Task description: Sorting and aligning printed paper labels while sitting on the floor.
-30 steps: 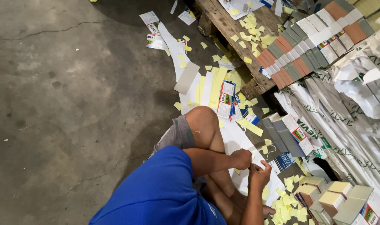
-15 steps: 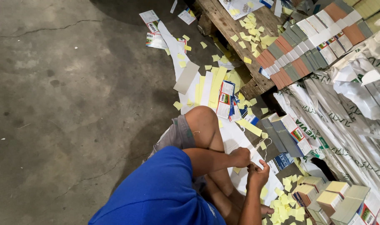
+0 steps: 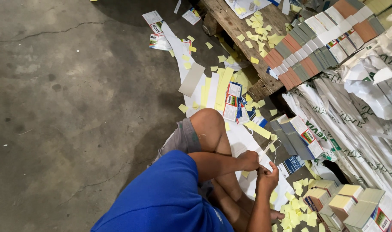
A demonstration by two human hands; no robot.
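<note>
while the person sat by the wooden pallet (image 3: 247,47), the left hand (image 3: 249,160) and right hand (image 3: 266,178) pinched 1 white paper strip (image 3: 265,159) just below that pallet. finished stacks (image 3: 320,47) topped it; many yellow scraps (image 3: 297,212) lay loose beneath.

— What is in the hands?

— A thin white string (image 3: 271,150), pinched between the left hand (image 3: 249,160) and the right hand (image 3: 266,178), looping up in a slack curve just above the fingers.

— And where, measured from the bent knee (image 3: 208,122)?

— Low and to the right of it, over a white sheet (image 3: 241,141) spread on the floor. Both fists are closed tight, knuckles nearly touching. What else they grip is too small to tell.
</note>
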